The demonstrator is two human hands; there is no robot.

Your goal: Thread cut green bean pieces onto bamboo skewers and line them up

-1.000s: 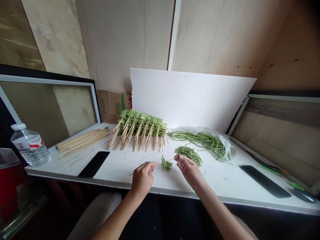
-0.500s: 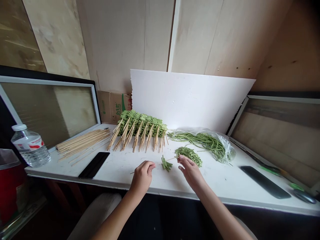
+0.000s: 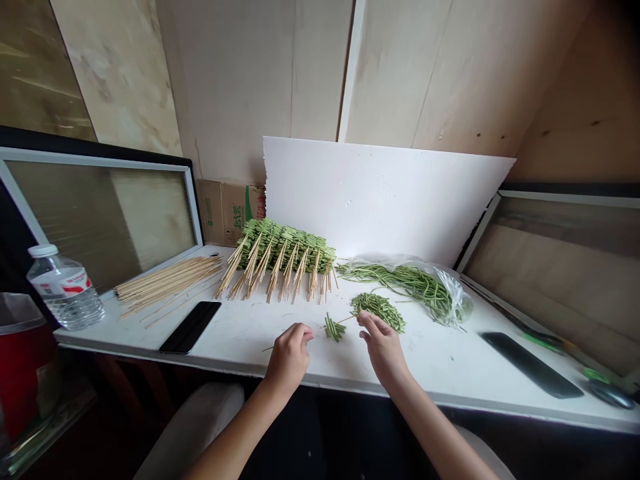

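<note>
Stack of skewered green-bean pieces [image 3: 287, 245] on white tabletop [image 3: 430, 367], bare stick ends fanned twd wearer. Behind stack: cardboard carton [image 3: 227, 210] (L) & white foam board [image 3: 375, 193] (R). L of stack: loose bundle of bare bamboo skewers [image 3: 167, 283]; front-L, black smartphone [image 3: 191, 327]. Far R of stack, nr table edge: dark flat slab [image 3: 530, 365]. Front-R of stack: pile of cut bean pieces [image 3: 380, 310], partly hidden by R hand [image 3: 383, 343].

Held bamboo skewer [image 3: 347, 319], front of stack: thin, pale, approx. level, w/ small bunch of short green bean lengths [image 3: 334, 329] set crosswise on it, slightly splayed. L hand [image 3: 289, 357] closed, pinching skewer; tail end shows past fist. R thumb & fingertips close together at opp. end; can't tell if they grip skewer or a bean piece.

Containers: clear plastic bag [image 3: 453, 293], R of stack, w/ long uncut beans [image 3: 410, 279] in a tangle; water bottle [image 3: 65, 290], far L of stack, upright, capped, red-&-white label; red bin [image 3: 23, 360], far L of stack & below tabletop, w/ translucent liner [image 3: 15, 313], contents unclear.
</note>
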